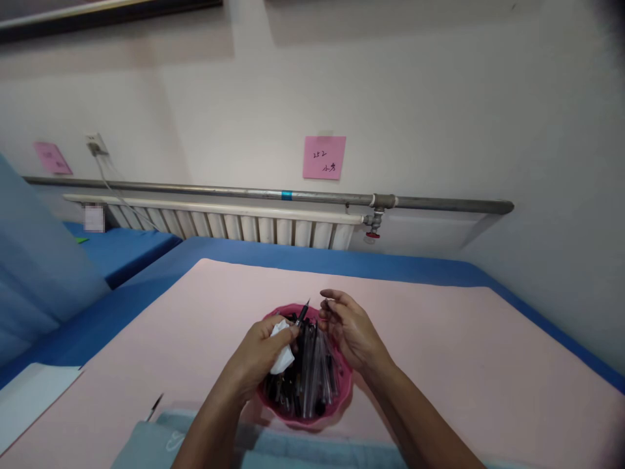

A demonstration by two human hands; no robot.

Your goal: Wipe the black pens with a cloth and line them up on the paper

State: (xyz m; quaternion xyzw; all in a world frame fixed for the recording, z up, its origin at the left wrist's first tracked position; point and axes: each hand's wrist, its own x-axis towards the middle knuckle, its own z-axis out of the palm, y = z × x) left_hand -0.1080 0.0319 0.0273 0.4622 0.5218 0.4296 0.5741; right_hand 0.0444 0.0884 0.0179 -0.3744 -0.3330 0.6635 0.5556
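My left hand [258, 352] is closed around a black-tipped pen [303, 312], its point slanting up and away. A crumpled white tissue [282, 350] is tucked in the same hand. Just to the right, my right hand [349, 322] is held with thumb and fingers drawn together; a small dark thing seems to be at the fingertips, too small to name. Both hands are over a pink basket [312, 423] with a scalloped rim. Inside it lie many clear pen barrels [312, 378] and black pen parts, partly covered by my left hand.
The basket stands on a pink sheet [415, 339] over a blue bed [390, 264]. Blue-green cloth [303, 449] lies at the near edge. At left are another pen [155, 406] and white paper [34, 397]. A radiator [263, 228] and pipe [219, 191] run along the wall.
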